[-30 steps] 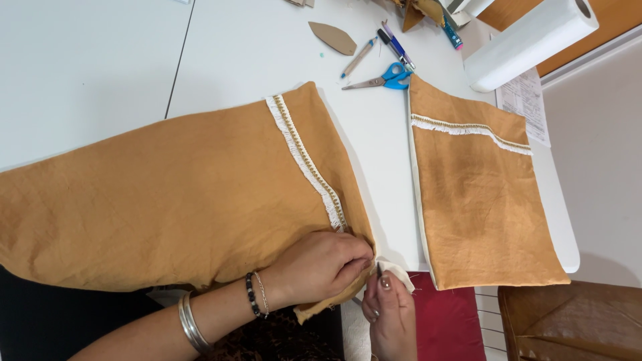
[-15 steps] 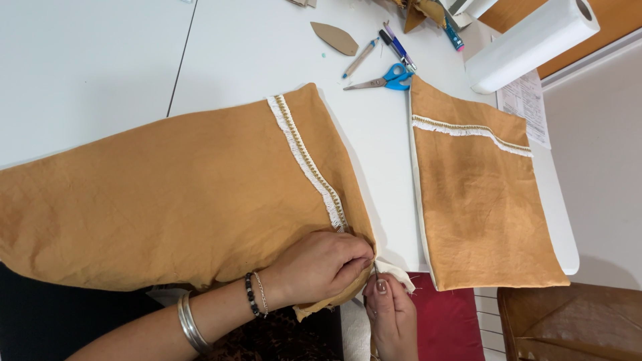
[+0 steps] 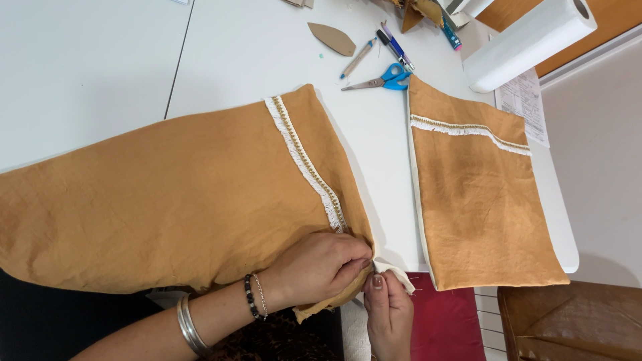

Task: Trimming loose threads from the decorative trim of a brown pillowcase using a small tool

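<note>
Here two hands pinch one trim end at the near edge

Left hand and right hand, each grip closed on white fringe trim; two tan cloth pieces, large left, smaller right; one blue scissors far; white tabletop.

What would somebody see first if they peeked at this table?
Probably the big mustard-brown cloth with white fringe trim, spread across the white table, with the left hand and right hand pinching its corner at the near edge. A smaller matching cloth piece lies to the right. Blue-handled scissors sit behind, near a white paper roll.
</note>
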